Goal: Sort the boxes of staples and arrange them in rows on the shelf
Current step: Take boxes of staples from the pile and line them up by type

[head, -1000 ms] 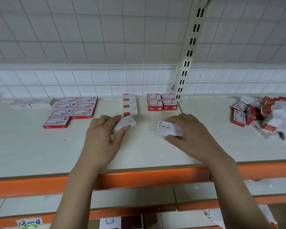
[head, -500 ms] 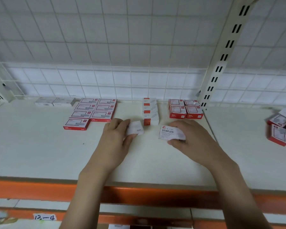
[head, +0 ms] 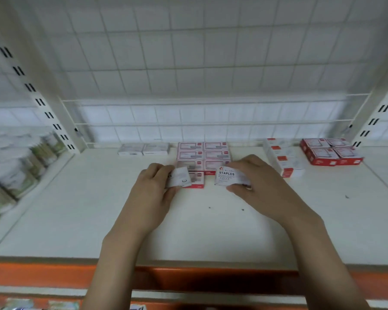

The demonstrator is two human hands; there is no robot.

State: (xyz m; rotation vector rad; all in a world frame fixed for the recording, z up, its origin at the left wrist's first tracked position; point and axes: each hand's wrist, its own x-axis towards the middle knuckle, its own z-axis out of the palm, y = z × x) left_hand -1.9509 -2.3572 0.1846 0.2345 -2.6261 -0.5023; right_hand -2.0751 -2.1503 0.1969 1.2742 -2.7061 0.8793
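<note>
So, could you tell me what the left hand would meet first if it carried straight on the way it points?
Probably the pink-and-red staple boxes just beyond the white box held by the left hand; depth is unclear.

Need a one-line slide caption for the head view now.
Each hand, left and right, holds a white staples box above the shelf.

Both bare forearms reach up and forward from the bottom edge, converging slightly. Left hand (head: 151,193) palm down, thumb and fingers pinched shut around a small white box (head: 179,176). Right hand (head: 259,186) palm down, fingers curled, gripping a white STAPLES box (head: 227,176). Hands near, not touching.
</note>
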